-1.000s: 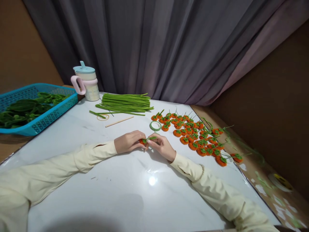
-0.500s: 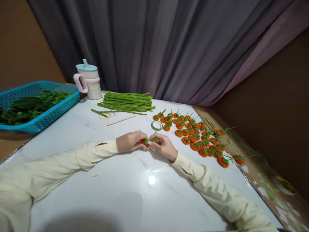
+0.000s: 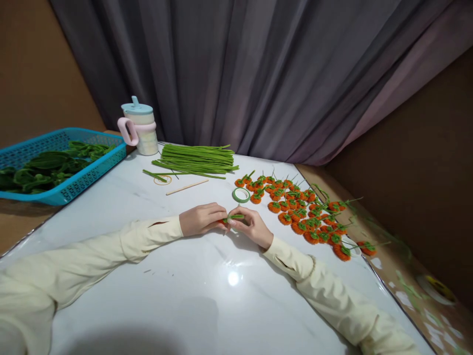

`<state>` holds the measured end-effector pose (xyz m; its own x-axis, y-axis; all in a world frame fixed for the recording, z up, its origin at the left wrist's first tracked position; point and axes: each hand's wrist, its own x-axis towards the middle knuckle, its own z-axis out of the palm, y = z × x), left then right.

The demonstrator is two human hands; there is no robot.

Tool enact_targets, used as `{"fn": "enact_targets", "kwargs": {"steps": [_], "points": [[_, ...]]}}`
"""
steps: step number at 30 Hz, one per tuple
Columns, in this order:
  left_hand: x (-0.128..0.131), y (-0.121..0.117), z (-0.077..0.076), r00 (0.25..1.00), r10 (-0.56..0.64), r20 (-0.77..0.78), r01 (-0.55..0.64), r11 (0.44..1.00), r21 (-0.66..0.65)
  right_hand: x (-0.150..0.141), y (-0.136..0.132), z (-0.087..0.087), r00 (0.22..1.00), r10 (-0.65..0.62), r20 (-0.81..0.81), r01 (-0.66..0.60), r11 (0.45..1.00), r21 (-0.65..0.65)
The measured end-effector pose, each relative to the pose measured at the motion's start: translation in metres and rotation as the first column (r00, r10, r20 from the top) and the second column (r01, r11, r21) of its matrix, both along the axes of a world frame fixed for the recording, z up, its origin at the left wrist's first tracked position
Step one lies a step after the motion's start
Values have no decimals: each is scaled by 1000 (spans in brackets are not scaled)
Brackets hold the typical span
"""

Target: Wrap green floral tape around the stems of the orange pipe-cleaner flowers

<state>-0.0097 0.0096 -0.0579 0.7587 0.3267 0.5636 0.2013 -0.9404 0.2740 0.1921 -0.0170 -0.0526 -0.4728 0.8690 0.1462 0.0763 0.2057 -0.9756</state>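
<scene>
My left hand [image 3: 202, 219] is closed around a small orange pumpkin-like piece [image 3: 223, 222], most of it hidden by my fingers. Its green stem [image 3: 236, 217] points right, and my right hand [image 3: 254, 227] pinches it between thumb and fingertips. The two hands meet just above the white marbled table. Behind them lies a roll of green tape [image 3: 241, 195]. To the right are many similar orange pieces with green tops [image 3: 298, 228], several with thin wire stems sticking out.
A bundle of green pipe-cleaner stems [image 3: 195, 160] lies at the back, with a thin wooden stick [image 3: 187, 187] and a rubber band [image 3: 162, 180] before it. At left stand a blue basket [image 3: 84, 177] of green leaf pieces and a lidded cup [image 3: 147, 140]. Paper scraps [image 3: 404, 300] lie at right.
The view has shifted slightly, so things sit a little lower and to the right. Both hands keep their hold; less of the orange piece shows between my left fingers.
</scene>
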Motion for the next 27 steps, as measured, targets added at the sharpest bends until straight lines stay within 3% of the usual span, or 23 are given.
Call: {"fn": "enact_targets", "kwargs": {"steps": [10, 15, 27], "points": [[1, -2, 0, 993, 37, 108, -35, 999, -25, 0, 1, -2, 997, -58, 54, 55, 997, 54], [1, -2, 2, 995, -55, 85, 57, 998, -16, 1, 2, -5, 993, -76, 86, 68, 993, 92], [2, -1, 1, 1000, 8, 22, -12, 982, 190, 1, 4, -6, 996, -47, 82, 38, 994, 103]]}}
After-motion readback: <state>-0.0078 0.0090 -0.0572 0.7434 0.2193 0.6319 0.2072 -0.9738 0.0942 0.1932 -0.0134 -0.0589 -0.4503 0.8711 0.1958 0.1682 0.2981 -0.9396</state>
